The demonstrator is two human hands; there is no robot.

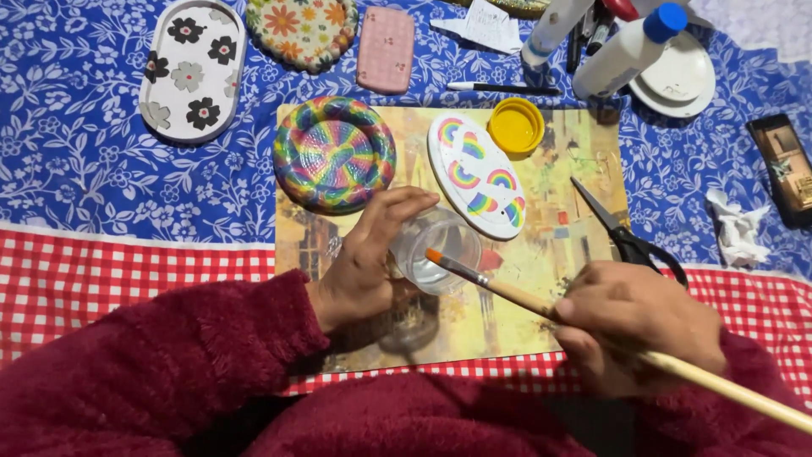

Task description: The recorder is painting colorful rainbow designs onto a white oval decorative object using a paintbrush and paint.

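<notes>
From the head camera, the left hand (365, 258) curls around a clear plastic cup (437, 250) that sits near the middle of a printed paper mat (541, 254); the fingers wrap the cup's left wall, closed enough to steady it, with the thumb side hidden behind the hand. The right hand (630, 326) is closed in a pen-like pinch on a wooden-handled paintbrush (524, 298). The brush's long axis runs from near right, where the handle leaves the picture's edge, up and left to its orange bristle tip, which lies over the cup's near rim, just right of the left fingers. So the cup lies left and slightly far of the right hand, in line with the brush, while the left hand is the nearer one, already touching it.

Just beyond the cup lie a rainbow-painted round dish (334, 153) to the left and a white oval tray with rainbows (476, 175) to the right, the tray close to the cup's far rim. A yellow lid (516, 127) sits farther off, and black scissors (630, 241) lie just far of the right hand. Off the mat, on the blue floral tablecloth (76, 144), are a flower-painted oval tray (193, 69), a pink rectangular tray (386, 49), a white bottle with a blue cap (630, 49) and a crumpled tissue (737, 227). Nothing stands between brush tip and cup.
</notes>
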